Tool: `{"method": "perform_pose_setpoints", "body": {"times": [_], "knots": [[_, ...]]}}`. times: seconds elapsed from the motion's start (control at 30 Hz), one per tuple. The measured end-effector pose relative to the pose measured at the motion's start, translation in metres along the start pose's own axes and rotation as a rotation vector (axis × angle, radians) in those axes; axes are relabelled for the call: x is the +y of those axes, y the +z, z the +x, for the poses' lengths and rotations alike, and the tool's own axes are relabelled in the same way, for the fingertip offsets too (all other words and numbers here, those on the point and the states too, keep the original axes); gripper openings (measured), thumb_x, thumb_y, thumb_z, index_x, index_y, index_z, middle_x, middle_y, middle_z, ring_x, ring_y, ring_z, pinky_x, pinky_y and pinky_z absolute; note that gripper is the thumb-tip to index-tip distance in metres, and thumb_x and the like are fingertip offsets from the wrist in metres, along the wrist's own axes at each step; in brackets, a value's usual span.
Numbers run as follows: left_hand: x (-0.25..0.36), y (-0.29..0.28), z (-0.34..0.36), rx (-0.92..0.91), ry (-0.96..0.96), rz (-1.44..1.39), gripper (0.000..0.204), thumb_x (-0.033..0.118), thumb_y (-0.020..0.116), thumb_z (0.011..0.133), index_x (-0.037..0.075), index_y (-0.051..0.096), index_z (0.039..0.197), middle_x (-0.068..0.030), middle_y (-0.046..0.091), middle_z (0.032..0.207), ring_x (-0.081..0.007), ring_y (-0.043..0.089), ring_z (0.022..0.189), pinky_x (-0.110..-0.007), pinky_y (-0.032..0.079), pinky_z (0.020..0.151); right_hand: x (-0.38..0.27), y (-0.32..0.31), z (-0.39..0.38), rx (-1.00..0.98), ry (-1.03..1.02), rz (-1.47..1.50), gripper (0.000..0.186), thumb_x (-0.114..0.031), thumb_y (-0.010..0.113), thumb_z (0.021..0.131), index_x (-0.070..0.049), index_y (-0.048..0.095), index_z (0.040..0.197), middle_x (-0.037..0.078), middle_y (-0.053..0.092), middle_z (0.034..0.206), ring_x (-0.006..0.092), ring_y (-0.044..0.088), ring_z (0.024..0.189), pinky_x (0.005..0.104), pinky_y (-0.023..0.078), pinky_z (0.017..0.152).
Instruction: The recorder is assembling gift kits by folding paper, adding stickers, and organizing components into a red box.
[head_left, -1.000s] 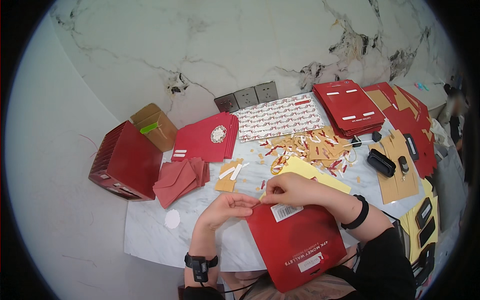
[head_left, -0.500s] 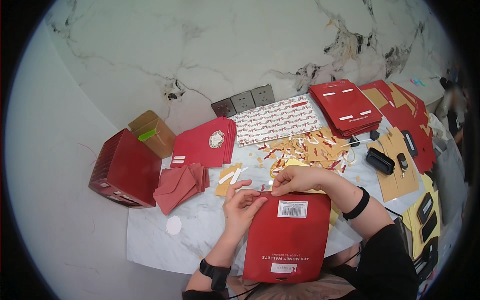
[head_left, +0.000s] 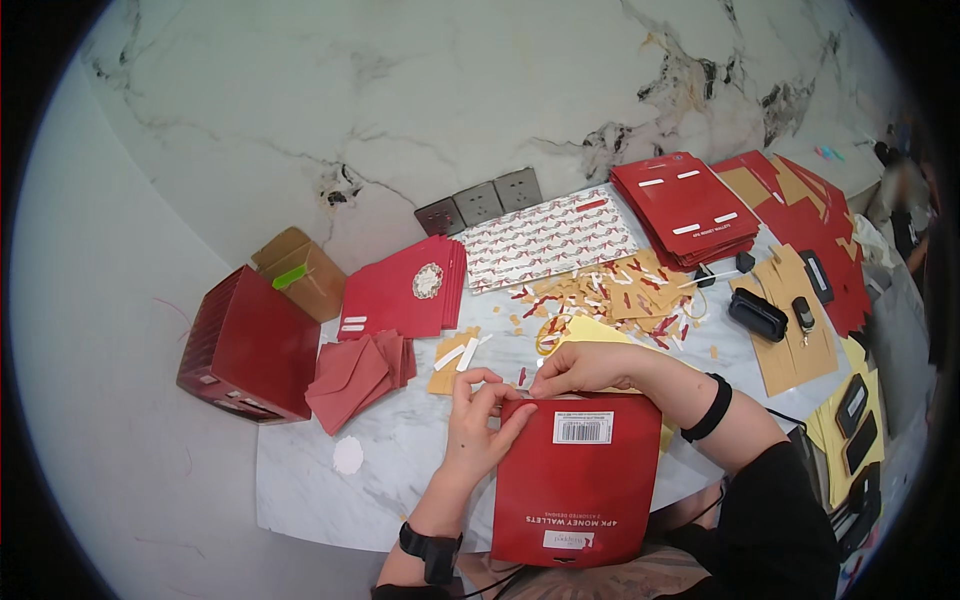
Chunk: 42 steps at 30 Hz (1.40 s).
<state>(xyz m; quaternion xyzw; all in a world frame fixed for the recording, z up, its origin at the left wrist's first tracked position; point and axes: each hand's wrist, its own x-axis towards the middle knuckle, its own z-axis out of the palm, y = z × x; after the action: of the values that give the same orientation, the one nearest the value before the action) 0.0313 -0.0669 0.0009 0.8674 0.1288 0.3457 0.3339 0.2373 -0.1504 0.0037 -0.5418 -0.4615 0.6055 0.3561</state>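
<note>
A red card packet point(head_left: 575, 480) with a white barcode label and rounded lower corners stands tilted at the table's front edge, close to my body. My left hand point(head_left: 480, 425) is closed on its upper left corner, thumb in front and fingers behind. Along the top edge, my right hand point(head_left: 580, 368) makes a pinch just right of the left fingertips. A small pale bit shows between the two hands; what the right fingertips hold is too small to name. Behind the right hand lies some yellow paper point(head_left: 595, 330).
Pink-red envelopes point(head_left: 350, 380), a red box point(head_left: 255, 340) and a brown carton point(head_left: 305, 275) stand left. Behind are red folders point(head_left: 400, 290), a patterned white sheet point(head_left: 550, 240), scattered paper scraps point(head_left: 630, 295) and stacked red packets point(head_left: 690, 210). A black case point(head_left: 758, 315) and keys point(head_left: 803, 314) lie right.
My right hand has slid slightly left along the packet's top edge, toward my left fingers. The packet's top edge sits a little lower. My left hand keeps its hold.
</note>
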Motion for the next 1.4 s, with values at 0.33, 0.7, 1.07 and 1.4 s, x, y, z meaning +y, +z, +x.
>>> {"method": "perform_pose_setpoints", "body": {"times": [0.33, 0.7, 1.07, 1.4], "knots": [[0.002, -0.005, 0.002, -0.178, -0.06, -0.045, 0.021, 0.008, 0.075, 0.08, 0.003, 0.056, 0.085, -0.0061, 0.052, 0.093, -0.0156, 0.056, 0.085, -0.025, 0.052, 0.062, 0.006, 0.003, 0.002, 0.055, -0.151, -0.381, 0.017, -0.022, 0.072, 0.084, -0.005, 0.072, 0.089, 0.003, 0.069, 0.079, 0.0101, 0.061, 0.07, 0.0268, 0.048, 0.064], [-0.019, -0.001, -0.004, -0.177, -0.149, -0.257, 0.026, 0.011, 0.079, 0.078, 0.004, 0.054, 0.077, -0.0054, 0.052, 0.09, -0.0147, 0.055, 0.079, -0.026, 0.049, 0.064, -0.005, 0.016, -0.007, 0.147, -0.242, -0.452, 0.018, -0.023, 0.075, 0.079, -0.006, 0.071, 0.084, 0.007, 0.069, 0.074, 0.0162, 0.064, 0.067, 0.0307, 0.05, 0.062], [-0.001, -0.005, -0.003, -0.139, -0.165, -0.117, 0.038, 0.014, 0.085, 0.071, 0.005, 0.049, 0.065, -0.005, 0.051, 0.088, -0.0134, 0.054, 0.075, -0.027, 0.048, 0.06, -0.009, 0.038, -0.007, 0.266, -0.223, -0.668, 0.024, -0.03, 0.073, 0.081, -0.007, 0.066, 0.083, 0.008, 0.066, 0.072, 0.0186, 0.063, 0.066, 0.0322, 0.047, 0.06], [-0.007, -0.03, 0.004, -0.313, -0.326, -0.274, 0.028, 0.002, 0.083, 0.071, 0.005, 0.057, 0.081, -0.0046, 0.051, 0.104, -0.0118, 0.059, 0.091, -0.026, 0.056, 0.075, -0.013, 0.028, -0.01, 0.303, -0.196, -0.63, 0.024, -0.029, 0.075, 0.08, -0.006, 0.07, 0.08, 0.008, 0.068, 0.07, 0.0196, 0.064, 0.063, 0.0331, 0.048, 0.059]]}}
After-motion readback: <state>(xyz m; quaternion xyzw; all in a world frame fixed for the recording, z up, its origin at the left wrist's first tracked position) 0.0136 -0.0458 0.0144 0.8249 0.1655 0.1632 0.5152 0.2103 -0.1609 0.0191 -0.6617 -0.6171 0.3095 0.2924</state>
